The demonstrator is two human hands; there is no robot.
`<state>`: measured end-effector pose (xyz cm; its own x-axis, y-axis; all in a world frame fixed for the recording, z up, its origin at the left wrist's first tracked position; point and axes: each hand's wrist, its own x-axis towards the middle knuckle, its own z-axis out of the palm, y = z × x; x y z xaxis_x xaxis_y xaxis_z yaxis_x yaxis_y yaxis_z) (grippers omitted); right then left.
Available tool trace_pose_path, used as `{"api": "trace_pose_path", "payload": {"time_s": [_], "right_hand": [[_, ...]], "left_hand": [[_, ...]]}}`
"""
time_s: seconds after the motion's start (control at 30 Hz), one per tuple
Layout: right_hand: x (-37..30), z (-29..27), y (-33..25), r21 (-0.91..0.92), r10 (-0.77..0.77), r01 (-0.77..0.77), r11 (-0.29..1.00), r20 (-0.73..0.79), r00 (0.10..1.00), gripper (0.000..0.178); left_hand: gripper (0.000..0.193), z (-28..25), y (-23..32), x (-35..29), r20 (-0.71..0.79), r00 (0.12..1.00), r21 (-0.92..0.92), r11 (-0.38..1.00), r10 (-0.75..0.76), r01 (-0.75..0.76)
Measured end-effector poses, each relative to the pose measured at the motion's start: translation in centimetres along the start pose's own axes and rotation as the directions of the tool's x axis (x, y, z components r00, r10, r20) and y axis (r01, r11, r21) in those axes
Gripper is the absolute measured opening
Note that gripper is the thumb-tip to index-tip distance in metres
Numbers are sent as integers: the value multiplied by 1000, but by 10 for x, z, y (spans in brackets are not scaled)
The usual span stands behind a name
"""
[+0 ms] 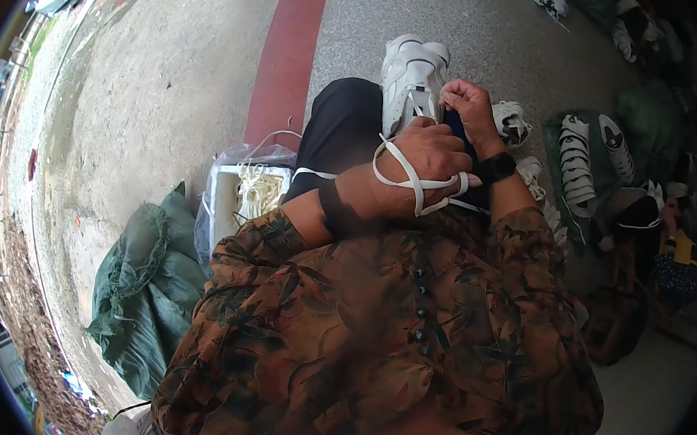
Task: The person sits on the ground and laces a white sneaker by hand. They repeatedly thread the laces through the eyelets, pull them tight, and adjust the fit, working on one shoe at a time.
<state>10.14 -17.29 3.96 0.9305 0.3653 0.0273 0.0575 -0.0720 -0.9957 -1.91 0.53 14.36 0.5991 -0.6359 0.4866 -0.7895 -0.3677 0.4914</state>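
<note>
Left hand point(430, 156) fingers grip flat white lace point(405, 173) (looped); right hand point(468, 107) fingers clutch chunky white sneaker point(409, 79)

The white shoe point(411, 79) on the lap looked like smooth, slightly glossy synthetic leather, and the white lace point(412, 180) wound over the left hand point(430, 156) was a flat, matt woven band. The shirt point(375, 331) was soft printed cloth, and the watch strap point(496, 168) was matt black, like rubber. The floor point(147, 94) was rough speckled concrete, the green sack point(144, 302) coarse woven cloth, and the bag point(232, 165) beside it thin clear plastic.
</note>
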Motion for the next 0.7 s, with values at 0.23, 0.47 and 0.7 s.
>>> {"api": "trace_pose_path", "payload": {"time_s": [0.23,0.47,0.7], "right_hand": [[-20,10,8,-325,-28,24,945,-8,1000,13],[-25,23,9,-202,-111,83,976,-132,985,4],[-1,29,3,-517,-276,246,820,20,961,12]], "left_hand": [[20,15,-4,-1,-53,998,-150,987,47,-54],[24,15,-9,2,-123,986,-242,960,110,-137],[25,14,-12,0,-114,987,-275,951,114,-141]]}}
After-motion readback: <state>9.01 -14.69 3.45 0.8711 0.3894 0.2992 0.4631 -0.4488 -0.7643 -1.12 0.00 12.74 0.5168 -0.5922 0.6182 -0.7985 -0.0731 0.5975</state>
